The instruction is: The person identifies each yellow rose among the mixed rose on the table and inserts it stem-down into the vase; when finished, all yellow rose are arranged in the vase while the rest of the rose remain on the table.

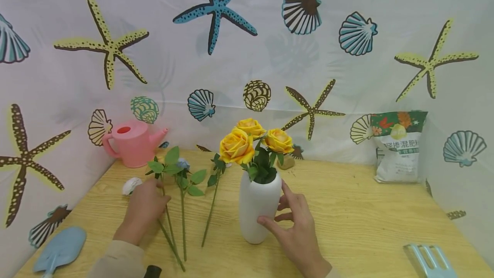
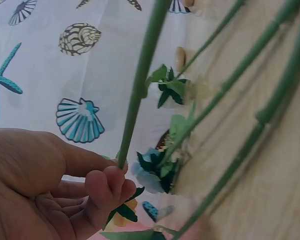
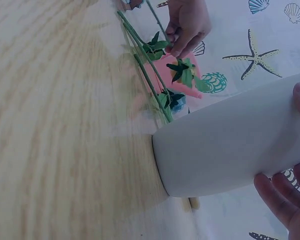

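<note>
My left hand (image 1: 144, 205) pinches the green stem (image 2: 137, 100) of an artificial flower between thumb and fingertips. In the left wrist view, a yellow-orange bloom (image 2: 124, 212) shows just beyond those fingers, partly hidden by them. On the right, my right hand (image 1: 299, 226) holds the side of a white vase (image 1: 256, 213), thumb at the front and fingers around the far side. The vase stands upright on the table with several yellow roses (image 1: 237, 146) in it. Between hand and vase lie a blue flower (image 1: 183, 164) and another leafy stem (image 1: 211, 213). A white flower (image 1: 132, 185) lies beside my left hand.
A pink watering can (image 1: 135, 145) stands at the back left, and a fertilizer bag (image 1: 399, 153) at the back right. A blue shovel (image 1: 61, 248) lies front left; a light blue fork (image 1: 430, 261) lies front right. Behind the vase is a small brown stone-like object (image 1: 286, 162).
</note>
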A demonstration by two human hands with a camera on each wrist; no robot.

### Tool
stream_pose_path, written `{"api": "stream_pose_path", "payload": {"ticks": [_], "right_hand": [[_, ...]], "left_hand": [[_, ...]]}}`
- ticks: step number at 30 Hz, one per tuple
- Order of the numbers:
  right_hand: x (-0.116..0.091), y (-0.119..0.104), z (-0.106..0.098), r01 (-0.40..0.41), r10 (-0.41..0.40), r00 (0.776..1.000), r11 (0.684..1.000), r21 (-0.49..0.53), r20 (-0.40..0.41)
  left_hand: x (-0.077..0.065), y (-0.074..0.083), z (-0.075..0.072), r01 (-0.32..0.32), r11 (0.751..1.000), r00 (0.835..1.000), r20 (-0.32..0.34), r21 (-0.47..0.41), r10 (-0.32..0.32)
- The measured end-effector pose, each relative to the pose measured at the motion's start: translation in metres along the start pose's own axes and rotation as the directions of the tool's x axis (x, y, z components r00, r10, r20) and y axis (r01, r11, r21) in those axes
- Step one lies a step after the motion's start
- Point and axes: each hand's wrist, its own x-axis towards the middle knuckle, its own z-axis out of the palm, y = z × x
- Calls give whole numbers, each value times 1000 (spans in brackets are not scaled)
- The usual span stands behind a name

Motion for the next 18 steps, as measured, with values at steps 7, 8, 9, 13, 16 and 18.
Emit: {"api": "stream_pose_path", "payload": {"ticks": [7,8,9,13,16,18], "right_hand": [[0,0,0,-18,18,1000,1000,1,6],[0,1,0,-27,27,1000,1000,2,9],[0,0,0,-33,33,999,999,3,12],[1,0,0,-55,55,998,998,12,23],[0,1,0,-48,48,999,999,13,21],[0,1,0,-34,34,999,999,7,16]], "left_hand": [[-8,17,-13,-41,997,991,-127,-61,33],[-10,22,-15,-49,995,988,-152,-81,36],[-12,26,-17,-65,993,983,-178,-101,46],[-25,50,-24,-160,970,936,-339,-183,90],[-35,73,-27,-287,916,868,-481,-281,124],[-43,89,-29,-395,846,811,-569,-357,138]]}}
